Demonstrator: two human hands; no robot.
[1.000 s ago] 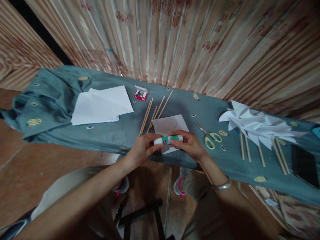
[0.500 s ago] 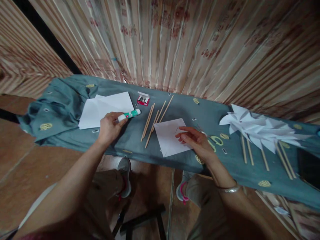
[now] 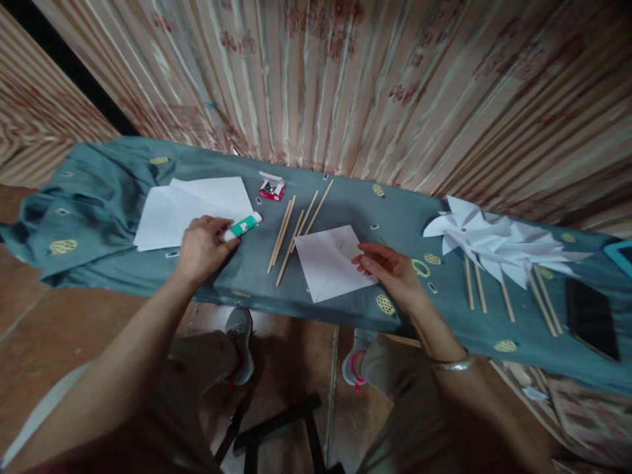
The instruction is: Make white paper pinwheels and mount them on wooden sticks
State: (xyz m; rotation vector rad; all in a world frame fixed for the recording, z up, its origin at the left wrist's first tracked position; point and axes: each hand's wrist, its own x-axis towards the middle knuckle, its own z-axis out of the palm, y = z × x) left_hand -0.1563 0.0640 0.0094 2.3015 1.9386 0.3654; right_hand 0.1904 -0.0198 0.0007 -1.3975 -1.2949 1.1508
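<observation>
My left hand is closed round one end of a white and green glue stick, at the near right edge of a stack of white paper. A square sheet of paper with faint crease lines lies flat in the middle. Over its right edge is my right hand, palm turned inward, fingers loosely bent and apart from the thumb. Whether its fingertips touch the sheet I cannot tell. Several thin wooden sticks lie between the glue stick and the square sheet.
A small red box of metal pins stands open behind the sticks. Scissors with light green handles lie partly hidden behind my right hand. Farther right are several paper pinwheels on sticks and a dark phone. A patterned curtain hangs behind.
The view has shifted slightly to the right, bringing more of the phone in. My right hand has drawn back from over the sheet to its right edge. The left hand still holds the glue stick.
</observation>
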